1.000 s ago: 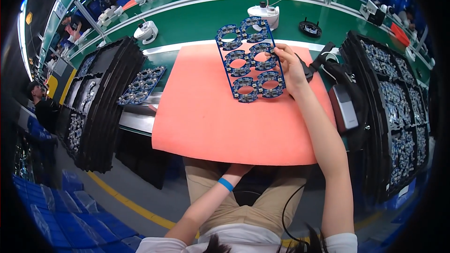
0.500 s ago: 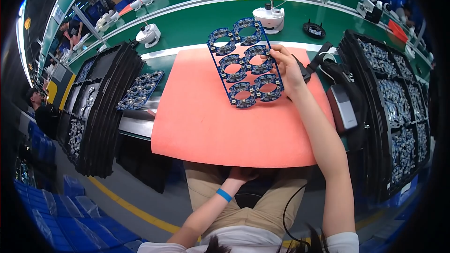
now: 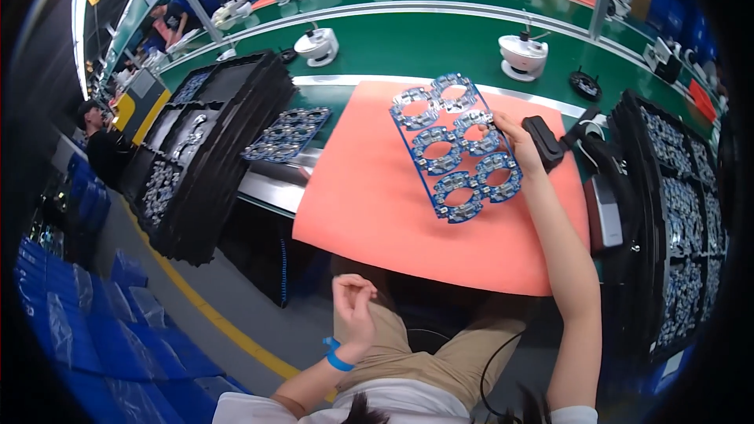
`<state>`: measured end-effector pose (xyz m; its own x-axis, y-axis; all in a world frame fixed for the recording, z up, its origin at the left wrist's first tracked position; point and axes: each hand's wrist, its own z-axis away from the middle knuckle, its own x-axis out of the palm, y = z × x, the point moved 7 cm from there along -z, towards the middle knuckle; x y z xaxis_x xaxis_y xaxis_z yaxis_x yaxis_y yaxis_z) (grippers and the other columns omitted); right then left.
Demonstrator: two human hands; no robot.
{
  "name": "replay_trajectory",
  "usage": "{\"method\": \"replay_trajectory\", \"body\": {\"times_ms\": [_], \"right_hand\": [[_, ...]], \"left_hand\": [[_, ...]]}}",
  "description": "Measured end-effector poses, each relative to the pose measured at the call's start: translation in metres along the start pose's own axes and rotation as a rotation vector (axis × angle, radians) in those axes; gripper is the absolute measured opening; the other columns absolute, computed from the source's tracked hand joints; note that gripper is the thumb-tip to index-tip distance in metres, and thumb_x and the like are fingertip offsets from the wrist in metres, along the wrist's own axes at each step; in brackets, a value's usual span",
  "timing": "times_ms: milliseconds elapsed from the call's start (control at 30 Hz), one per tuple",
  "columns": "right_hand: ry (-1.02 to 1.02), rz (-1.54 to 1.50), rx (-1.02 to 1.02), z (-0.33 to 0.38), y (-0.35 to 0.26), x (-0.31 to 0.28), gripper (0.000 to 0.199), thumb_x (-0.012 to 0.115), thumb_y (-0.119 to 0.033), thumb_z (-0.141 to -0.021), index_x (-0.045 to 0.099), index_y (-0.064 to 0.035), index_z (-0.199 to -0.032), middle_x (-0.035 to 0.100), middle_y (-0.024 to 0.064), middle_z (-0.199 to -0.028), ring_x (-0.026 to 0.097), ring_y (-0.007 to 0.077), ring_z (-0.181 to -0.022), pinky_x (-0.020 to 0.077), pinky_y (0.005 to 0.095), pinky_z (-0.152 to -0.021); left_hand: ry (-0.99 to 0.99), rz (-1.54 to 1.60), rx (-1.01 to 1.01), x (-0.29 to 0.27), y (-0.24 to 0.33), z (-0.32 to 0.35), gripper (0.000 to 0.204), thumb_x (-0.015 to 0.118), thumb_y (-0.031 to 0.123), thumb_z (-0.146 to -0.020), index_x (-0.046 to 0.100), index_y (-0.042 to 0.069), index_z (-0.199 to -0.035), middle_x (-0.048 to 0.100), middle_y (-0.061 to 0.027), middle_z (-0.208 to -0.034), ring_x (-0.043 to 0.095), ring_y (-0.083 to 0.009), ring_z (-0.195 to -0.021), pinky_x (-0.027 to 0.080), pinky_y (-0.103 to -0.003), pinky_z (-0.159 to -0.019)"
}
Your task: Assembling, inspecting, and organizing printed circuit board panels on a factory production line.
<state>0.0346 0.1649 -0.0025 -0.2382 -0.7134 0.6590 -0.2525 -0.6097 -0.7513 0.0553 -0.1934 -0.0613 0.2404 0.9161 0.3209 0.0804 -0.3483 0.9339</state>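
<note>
A blue circuit-board panel [image 3: 453,145] with several ring-shaped cut-outs is held over the orange mat [image 3: 377,212]. My right hand [image 3: 514,141] grips the panel's right edge, the arm reaching in from the lower right. My left hand [image 3: 353,306] is down by my lap, below the table edge, fingers loosely curled and holding nothing. A blue band is on that wrist.
Tall stacks of black trays [image 3: 208,149] stand at the left, and another loaded stack [image 3: 675,212] at the right. A loose panel [image 3: 287,133] lies beside the left stack. A black handheld device [image 3: 543,141] sits by my right hand. Blue crates [image 3: 86,322] line the floor.
The panel, held in my right hand, has moved left across the mat with the view. My left hand has lifted slightly off my lap.
</note>
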Motion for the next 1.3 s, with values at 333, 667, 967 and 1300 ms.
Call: {"method": "replay_trajectory", "body": {"times_ms": [333, 667, 967, 1300], "right_hand": [[0.150, 0.068, -0.002, 0.005, 0.015, -0.002, 0.015, 0.056, -0.015, -0.085, 0.059, -0.0010, -0.090, 0.062, 0.0077, -0.084, 0.060, 0.0154, -0.077, 0.0498, 0.0289, -0.069], [0.174, 0.173, 0.084, 0.012, 0.015, -0.007, 0.020, 0.053, -0.018, -0.089, 0.053, -0.0043, -0.104, 0.059, 0.0056, -0.095, 0.058, 0.0135, -0.084, 0.0490, 0.0285, -0.072], [0.107, 0.030, 0.128, 0.001, 0.024, -0.021, 0.023, 0.045, -0.009, -0.090, 0.051, 0.0031, -0.108, 0.057, 0.0136, -0.104, 0.056, 0.0207, -0.092, 0.0469, 0.0365, -0.083], [0.036, -0.146, -0.135, -0.003, -0.010, -0.036, 0.026, 0.043, -0.015, -0.091, 0.055, -0.0008, -0.109, 0.061, 0.0058, -0.104, 0.058, 0.0163, -0.090, 0.0480, 0.0311, -0.079]], "left_hand": [[-0.072, -1.376, 0.814, 0.030, 0.136, -0.175, 0.034, 0.061, 0.012, -0.072, 0.049, 0.001, -0.102, 0.048, -0.0157, -0.103, 0.042, -0.0327, -0.103, 0.034, -0.043, -0.089], [-0.441, -1.702, 0.191, 0.034, 0.065, -0.305, 0.082, 0.068, 0.034, -0.064, 0.029, 0.003, -0.128, 0.057, -0.0247, -0.106, 0.056, -0.0394, -0.097, 0.044, -0.044, -0.083], [-0.453, -1.374, 0.328, 0.034, 0.052, -0.329, 0.064, 0.070, 0.027, -0.061, 0.039, 0.008, -0.114, 0.048, -0.0188, -0.107, 0.048, -0.0348, -0.101, 0.040, -0.043, -0.084], [-0.583, -1.057, 0.849, 0.110, 0.110, -0.220, 0.047, 0.067, 0.014, -0.067, 0.047, 0.009, -0.109, 0.041, -0.0140, -0.105, 0.047, -0.0307, -0.095, 0.038, -0.040, -0.083]]}}
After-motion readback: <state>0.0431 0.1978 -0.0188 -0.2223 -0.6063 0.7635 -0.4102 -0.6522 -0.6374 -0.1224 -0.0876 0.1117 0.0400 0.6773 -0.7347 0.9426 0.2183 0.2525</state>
